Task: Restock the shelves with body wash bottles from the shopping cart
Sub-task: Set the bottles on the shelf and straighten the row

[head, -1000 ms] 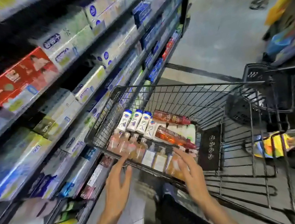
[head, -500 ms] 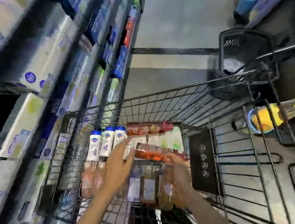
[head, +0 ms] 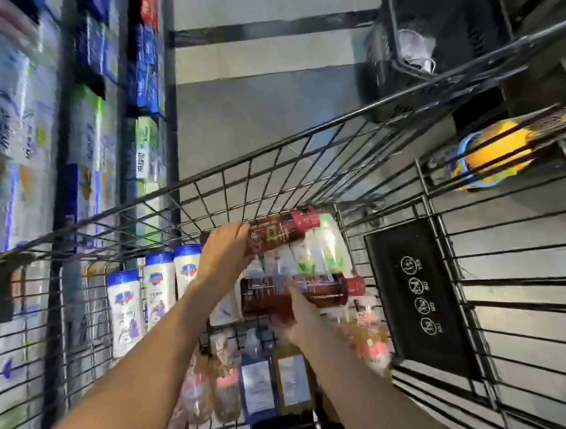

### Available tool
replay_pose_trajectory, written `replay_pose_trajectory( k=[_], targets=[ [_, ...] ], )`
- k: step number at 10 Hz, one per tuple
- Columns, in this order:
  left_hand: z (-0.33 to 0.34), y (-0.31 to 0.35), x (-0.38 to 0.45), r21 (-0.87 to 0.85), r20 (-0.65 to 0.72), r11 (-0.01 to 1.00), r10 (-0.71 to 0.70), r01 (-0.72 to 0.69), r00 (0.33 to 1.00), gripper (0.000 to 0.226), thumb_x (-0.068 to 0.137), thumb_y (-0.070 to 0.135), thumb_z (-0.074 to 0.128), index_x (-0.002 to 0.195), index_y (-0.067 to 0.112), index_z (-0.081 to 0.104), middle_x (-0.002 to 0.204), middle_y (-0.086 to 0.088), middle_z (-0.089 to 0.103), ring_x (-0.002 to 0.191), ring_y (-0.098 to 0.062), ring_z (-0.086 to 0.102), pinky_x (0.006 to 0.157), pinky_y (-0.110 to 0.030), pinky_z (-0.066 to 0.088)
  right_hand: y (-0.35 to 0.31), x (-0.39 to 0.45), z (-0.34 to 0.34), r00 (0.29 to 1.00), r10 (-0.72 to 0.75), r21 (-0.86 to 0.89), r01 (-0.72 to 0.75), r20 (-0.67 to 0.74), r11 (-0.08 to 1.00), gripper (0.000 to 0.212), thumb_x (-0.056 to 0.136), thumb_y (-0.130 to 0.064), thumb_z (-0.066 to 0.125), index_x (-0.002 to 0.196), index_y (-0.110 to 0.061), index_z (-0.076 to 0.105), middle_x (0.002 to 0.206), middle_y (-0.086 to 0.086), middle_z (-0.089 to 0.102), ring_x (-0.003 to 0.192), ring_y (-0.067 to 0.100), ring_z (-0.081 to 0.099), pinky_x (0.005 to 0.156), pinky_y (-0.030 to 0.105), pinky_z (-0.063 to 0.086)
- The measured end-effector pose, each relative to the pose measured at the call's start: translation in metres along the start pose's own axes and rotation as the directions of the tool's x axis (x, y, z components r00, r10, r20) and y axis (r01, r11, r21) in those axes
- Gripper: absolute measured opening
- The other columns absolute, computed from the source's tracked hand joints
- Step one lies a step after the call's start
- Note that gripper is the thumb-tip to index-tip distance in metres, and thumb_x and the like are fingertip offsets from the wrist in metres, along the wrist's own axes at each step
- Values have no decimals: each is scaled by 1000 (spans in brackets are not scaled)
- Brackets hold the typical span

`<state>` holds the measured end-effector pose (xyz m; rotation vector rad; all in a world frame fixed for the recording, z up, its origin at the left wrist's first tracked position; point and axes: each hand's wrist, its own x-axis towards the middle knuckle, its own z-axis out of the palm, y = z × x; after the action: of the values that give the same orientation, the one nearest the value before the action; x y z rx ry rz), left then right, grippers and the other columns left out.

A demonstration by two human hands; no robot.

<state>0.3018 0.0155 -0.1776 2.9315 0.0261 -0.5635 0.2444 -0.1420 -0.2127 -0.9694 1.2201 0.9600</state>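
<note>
1. Body wash bottles fill the cart (head: 303,151): two dark red ones lie crosswise on top of the load, red caps toward the cart's right side.
2. Far red bottle (head: 281,229) lies near the cart's far wall; the left hand (head: 225,251) has its fingers curled over the bottle's base end, gripping it.
3. Near red bottle (head: 318,291) lies just toward the person from the first; the right hand (head: 296,309) reaches onto its middle, fingers against the body. Blur hides whether they wrap it, so I cannot tell if this hand grips.
4. Under and between the red pair lie pale bottles with green leaf labels (head: 325,248), next to the cart's right partition.
5. White bottles with blue caps (head: 155,292) stand in a row along the cart's left side, caps toward the far wall.
6. Along the near edge lie clear pinkish bottles (head: 209,389), a blue-labelled bottle (head: 256,382) and an amber one (head: 293,379); more pinkish bottles (head: 369,336) sit at the near right corner, blurred.
7. A black sign panel (head: 420,298) with round icons hangs on the partition right of the load.
8. Shelves (head: 75,136) of boxed goods run along the cart's left side, close to it.
9. A dark basket (head: 430,33) stands on the floor beyond the cart's far right corner; a yellow and blue object (head: 493,155) shows through the wires at right.
</note>
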Motion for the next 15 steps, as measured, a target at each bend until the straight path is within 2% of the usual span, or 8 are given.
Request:
replay_pose_trajectory(
  k=[2, 4, 6, 9, 11, 12, 13, 15],
  targets=[
    [24, -2, 9, 343, -5, 939, 25, -21, 1000, 74, 89, 43, 58, 142, 2, 26, 135, -14, 41, 121, -25, 43, 103, -33, 35, -2, -7, 22, 974, -15, 112, 41, -225, 993, 67, 81, -43, 72, 128, -3, 46, 118, 19, 58, 100, 32, 61, 74, 41, 58],
    [34, 3, 9, 89, 132, 995, -60, 48, 989, 93, 68, 49, 78, 136, 6, 31, 125, -13, 49, 113, -26, 47, 95, -36, 39, 18, 5, 2, 933, -213, -185, 164, -291, 969, 46, 82, -29, 74, 118, -8, 57, 110, 12, 66, 98, 26, 62, 92, 43, 53],
    [32, 4, 10, -116, 310, 967, -182, 227, 933, 81, 60, 53, 82, 121, 14, 47, 115, -8, 55, 106, -23, 52, 91, -33, 45, 33, -1, -18, 931, -291, -430, 176, -219, 886, 59, 60, -51, 82, 107, -20, 64, 91, 0, 72, 83, 20, 70, 81, 42, 57],
    [18, 32, -37, -679, 582, 531, -31, 506, 813, 44, 56, 37, 88, 86, 32, 56, 95, 6, 66, 88, -9, 62, 78, -27, 49, 28, -17, -15, 933, -297, -356, 212, -202, 910, 42, 87, -28, 70, 123, -10, 58, 102, 8, 68, 89, 22, 66, 76, 31, 54],
    [20, 18, -96, -769, 558, 342, -54, 540, 828, 48, 56, 68, 68, 93, 40, 54, 89, 16, 67, 79, 1, 66, 69, -18, 52, 29, -26, -16, 949, -304, -252, 275, -86, 928, 42, 89, -18, 66, 128, -7, 52, 121, 15, 65, 109, 27, 62, 94, 46, 50],
    [27, -3, -123, -783, 595, 166, -84, 599, 800, 72, 50, 76, 66, 104, 30, 57, 83, 1, 74, 77, -16, 72, 77, -36, 58, 27, -26, -13, 955, -271, -234, 238, -118, 943, 46, 87, -14, 68, 128, -2, 50, 122, 22, 63, 112, 37, 60, 96, 61, 45],
    [31, -24, -140, -810, 578, 69, -77, 583, 813, 96, 33, 81, 74, 107, 22, 57, 86, 1, 75, 80, -17, 73, 67, -25, 57, 28, -28, -9, 952, -279, -209, 250, -124, 946, 47, 90, -13, 65, 132, -2, 47, 124, 23, 61, 115, 38, 58, 98, 62, 42],
    [48, -47, -146, -718, 686, -263, -117, 644, 718, 105, 26, 41, 92, 116, 0, 57, 91, -21, 71, 78, -33, 70, 69, -41, 58, 38, -13, 7, 951, -274, -91, 263, -145, 960, 56, 85, -31, 71, 131, -8, 48, 121, 20, 62, 109, 34, 61, 99, 52, 46]
  ],
)
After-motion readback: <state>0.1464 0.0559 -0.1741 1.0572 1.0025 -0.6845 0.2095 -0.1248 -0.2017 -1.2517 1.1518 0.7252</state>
